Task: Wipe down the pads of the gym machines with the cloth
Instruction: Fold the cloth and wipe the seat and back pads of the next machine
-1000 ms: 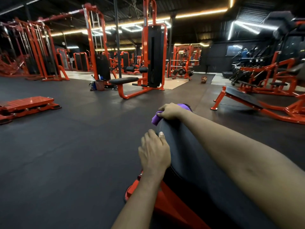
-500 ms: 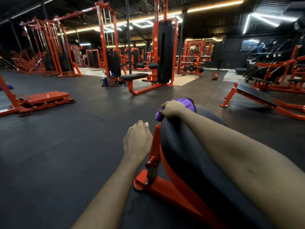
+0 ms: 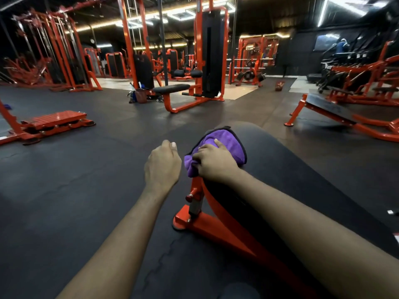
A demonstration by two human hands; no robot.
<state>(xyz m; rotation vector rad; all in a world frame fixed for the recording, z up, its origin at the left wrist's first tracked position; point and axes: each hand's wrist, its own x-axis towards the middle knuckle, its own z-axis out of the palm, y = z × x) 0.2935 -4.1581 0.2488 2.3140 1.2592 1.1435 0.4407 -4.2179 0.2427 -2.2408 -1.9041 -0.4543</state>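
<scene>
Right hand [image 3: 216,164] gripping cloth [image 3: 225,143] on pad [image 3: 280,169], left hand [image 3: 163,167] apparently fisted

Gym: orange weight machines [image 3: 207,61] all around

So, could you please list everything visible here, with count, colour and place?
purple cloth: one, purple, on the pad's far end
bench pad: one, black, foreground right
bench frame: one, orange, under that pad
cable machine: one, orange and black, centre back
low platform: one, orange, floor left
sloped bench: one, black and orange, right
bucket: one, reddish, beside the cable machine
left hand: one, curled, empty, beside the pad
right hand: one, gripping the cloth
</scene>
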